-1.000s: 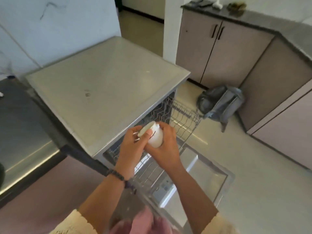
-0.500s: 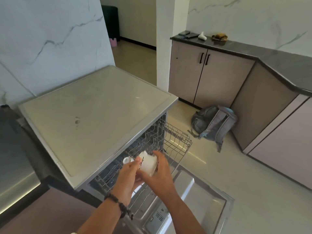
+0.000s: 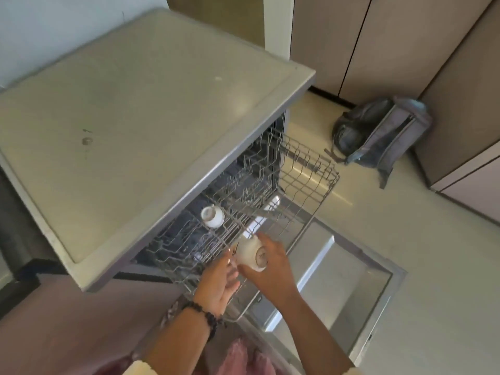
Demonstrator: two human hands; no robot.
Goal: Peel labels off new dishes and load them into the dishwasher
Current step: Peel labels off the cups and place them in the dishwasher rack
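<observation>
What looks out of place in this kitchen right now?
A grey backpack lies slumped on the floor against the cabinets, beside the pulled-out dishwasher rack. The dishwasher top carries a small stain.

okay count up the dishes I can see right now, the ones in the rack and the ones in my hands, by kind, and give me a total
White cups in the upper rack: 1, the cup lying near the back.
White cups in hand: 1, the held cup, gripped by the right hand, the left hand beside it.
Other dishes: 0 that I can make out.
Total: 2
</observation>
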